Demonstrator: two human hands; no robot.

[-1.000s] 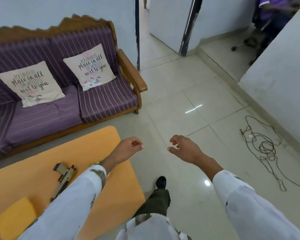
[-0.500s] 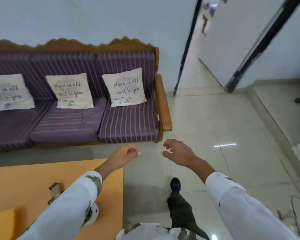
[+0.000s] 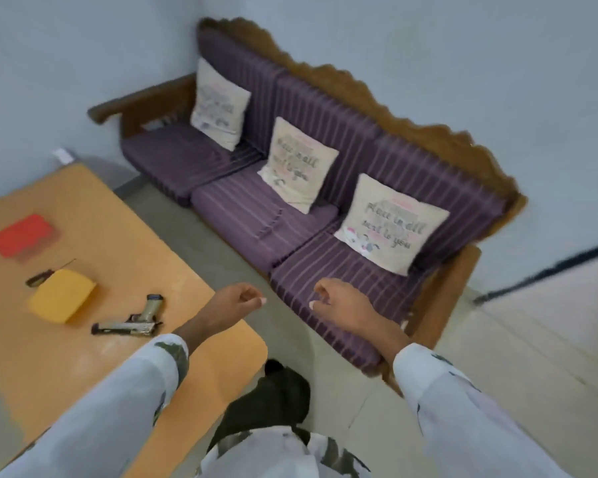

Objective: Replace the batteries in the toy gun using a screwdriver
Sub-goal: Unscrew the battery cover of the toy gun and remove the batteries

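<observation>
The toy gun [image 3: 132,322], tan with a dark barrel, lies on its side on the orange table [image 3: 125,232], near the table's right edge. A dark-handled screwdriver [image 3: 45,274] lies farther left, just behind a yellow box [image 3: 61,294]. My left hand [image 3: 235,303] hovers over the table's right corner, to the right of the gun, with its fingers loosely curled and nothing in it. My right hand [image 3: 339,305] hangs over the sofa's front edge, also loosely curled and holding nothing. No batteries are visible.
A red box [image 3: 21,236] sits at the table's left. A purple striped sofa [image 3: 256,215] with three cushions stands behind the table along the wall. Grey floor runs between table and sofa. My dark shoe [image 3: 273,367] is below the table's corner.
The view has swung left and tilted, so the whole table with the gun, screwdriver and boxes now shows. Both hands keep the same loosely curled pose in front of me.
</observation>
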